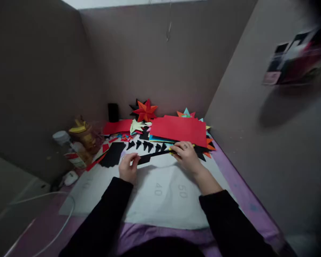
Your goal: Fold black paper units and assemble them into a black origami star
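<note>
My left hand (128,167) pinches a small piece of black paper (144,159) just above the white sheet. From its right end a narrow black length (160,153) runs across to my right hand (186,155). The fingers of that hand are closed on a slim tool with yellow parts (172,151), its kind mostly covered by the fingers. I cannot tell whether the narrow black length is paper or part of the tool. Several small folded black paper pieces (145,145) lie in a row just beyond my hands.
A stack of red paper (179,129) lies behind my right hand, with folded paper stars (146,110) at the back. Black sheets (113,154) are left of my left hand. A bottle (75,150) stands far left. A numbered white sheet (166,210) covers the purple cloth (246,200).
</note>
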`<state>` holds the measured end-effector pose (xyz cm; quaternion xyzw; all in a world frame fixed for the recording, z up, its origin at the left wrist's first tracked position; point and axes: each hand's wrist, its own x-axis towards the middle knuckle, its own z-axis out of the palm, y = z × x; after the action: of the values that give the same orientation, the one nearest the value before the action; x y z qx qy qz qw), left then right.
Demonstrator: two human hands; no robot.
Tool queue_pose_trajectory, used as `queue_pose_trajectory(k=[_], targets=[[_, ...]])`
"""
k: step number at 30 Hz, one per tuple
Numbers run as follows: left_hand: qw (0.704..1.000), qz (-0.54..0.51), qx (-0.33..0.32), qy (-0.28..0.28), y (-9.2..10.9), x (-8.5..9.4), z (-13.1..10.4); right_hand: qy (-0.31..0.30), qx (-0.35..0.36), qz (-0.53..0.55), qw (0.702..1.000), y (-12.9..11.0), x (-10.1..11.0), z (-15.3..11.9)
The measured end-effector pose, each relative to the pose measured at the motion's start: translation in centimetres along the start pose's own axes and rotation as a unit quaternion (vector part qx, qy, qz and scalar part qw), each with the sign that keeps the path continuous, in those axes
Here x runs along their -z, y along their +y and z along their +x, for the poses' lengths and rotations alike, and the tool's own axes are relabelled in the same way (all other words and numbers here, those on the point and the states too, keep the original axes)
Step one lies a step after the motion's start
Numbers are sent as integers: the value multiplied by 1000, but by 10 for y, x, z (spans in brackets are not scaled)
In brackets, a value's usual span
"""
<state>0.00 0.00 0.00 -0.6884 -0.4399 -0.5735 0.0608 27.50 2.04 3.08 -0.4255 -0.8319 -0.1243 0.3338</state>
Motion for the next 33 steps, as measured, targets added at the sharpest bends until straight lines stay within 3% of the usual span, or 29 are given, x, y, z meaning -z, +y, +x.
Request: queue_pose_trajectory(k=[12, 33], targets=[[1000, -23, 7, -20, 2, -3, -3, 39, -27, -17, 999, -2, 3, -1], [1000, -11, -11, -25, 3, -4, -2, 35, -19, -5, 999, -2, -1, -2]])
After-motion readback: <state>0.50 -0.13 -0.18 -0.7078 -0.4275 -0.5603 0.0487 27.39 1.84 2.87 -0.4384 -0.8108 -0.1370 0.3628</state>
